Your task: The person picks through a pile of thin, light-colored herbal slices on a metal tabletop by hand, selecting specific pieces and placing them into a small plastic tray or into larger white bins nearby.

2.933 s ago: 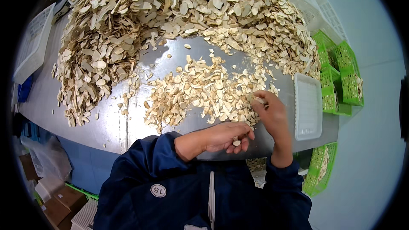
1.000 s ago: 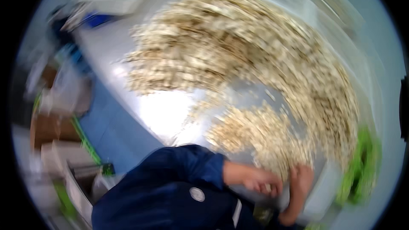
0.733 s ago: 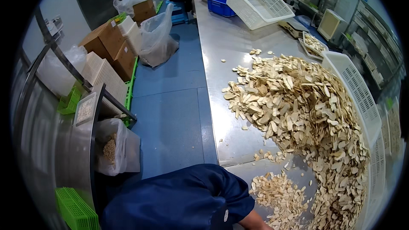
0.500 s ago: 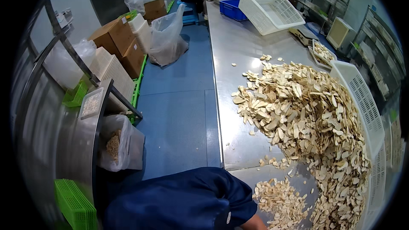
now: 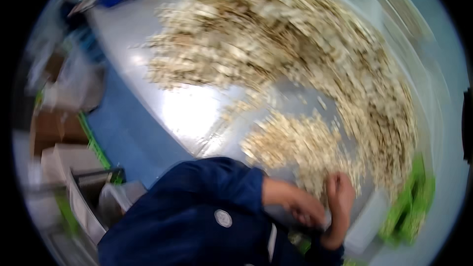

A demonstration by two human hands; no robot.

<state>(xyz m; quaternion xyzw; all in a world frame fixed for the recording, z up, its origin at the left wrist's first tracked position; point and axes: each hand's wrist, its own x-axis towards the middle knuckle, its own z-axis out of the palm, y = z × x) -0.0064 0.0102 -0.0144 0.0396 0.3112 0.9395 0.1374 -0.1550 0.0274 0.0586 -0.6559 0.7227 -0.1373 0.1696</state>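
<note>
A small pile of pale dried slices (image 5: 290, 140) lies on the steel table (image 5: 189, 113), just beyond my hands. My left hand (image 5: 306, 208) reaches in from the left at the pile's near edge, its fingers smeared by motion. Beside it, my right hand (image 5: 341, 192) is raised with the fingers curled in; whatever they hold, if anything, is hidden. A much larger heap of the same cream and brown slices (image 5: 236, 34) curves around the far and right sides of the small pile.
White perforated baskets (image 5: 357, 2) line the heap's outer side. Right of my hands are a pale tray-like object (image 5: 367, 221) and a bright green bag or cloth (image 5: 411, 202). Cardboard boxes (image 5: 49, 130) and a clear plastic bag (image 5: 81, 86) stand across the blue floor (image 5: 125, 123).
The view has swung right and down, blurring the picture. Both hands now show near the small pile; before, only part of the left arm was visible at the lower edge.
</note>
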